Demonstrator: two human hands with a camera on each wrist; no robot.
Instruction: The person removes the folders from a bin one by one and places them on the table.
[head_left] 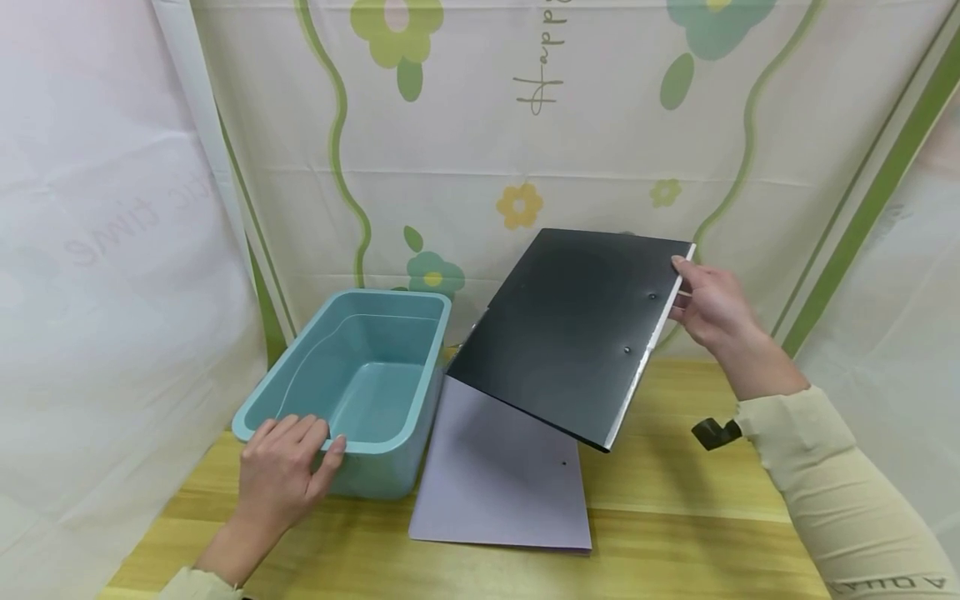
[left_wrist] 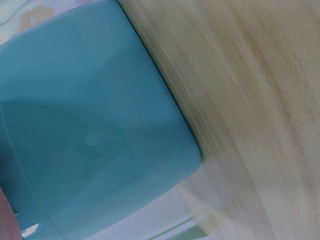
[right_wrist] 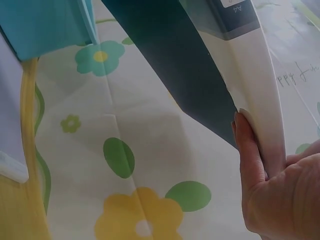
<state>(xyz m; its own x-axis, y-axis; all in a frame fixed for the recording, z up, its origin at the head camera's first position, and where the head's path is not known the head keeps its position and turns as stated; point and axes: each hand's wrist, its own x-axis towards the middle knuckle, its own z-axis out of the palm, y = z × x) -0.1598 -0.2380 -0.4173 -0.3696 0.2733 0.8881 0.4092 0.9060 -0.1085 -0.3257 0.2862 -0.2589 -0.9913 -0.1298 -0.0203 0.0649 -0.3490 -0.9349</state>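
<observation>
My right hand (head_left: 716, 312) pinches a black file folder (head_left: 570, 325) by its white-edged side, thumb on top. The folder is lifted at a tilt. In the right wrist view, the folder's white spine (right_wrist: 255, 75) bears a dark label marked A4, and my fingers hold its end. Below it, a lilac file folder (head_left: 502, 475) lies on the table, its upper part hidden. To the left stands a teal plastic basin (head_left: 382, 477); my left hand (head_left: 285, 467) grips its near rim. The left wrist view is mostly filled by the basin's outer wall (left_wrist: 100, 125).
The basin and lilac folder stand side by side on a wood-grain table (head_left: 675, 500). A flower-printed white cloth (head_left: 600, 150) hangs behind the table, with more cloth at both sides. A small black device (head_left: 716, 433) sticks out by my right sleeve.
</observation>
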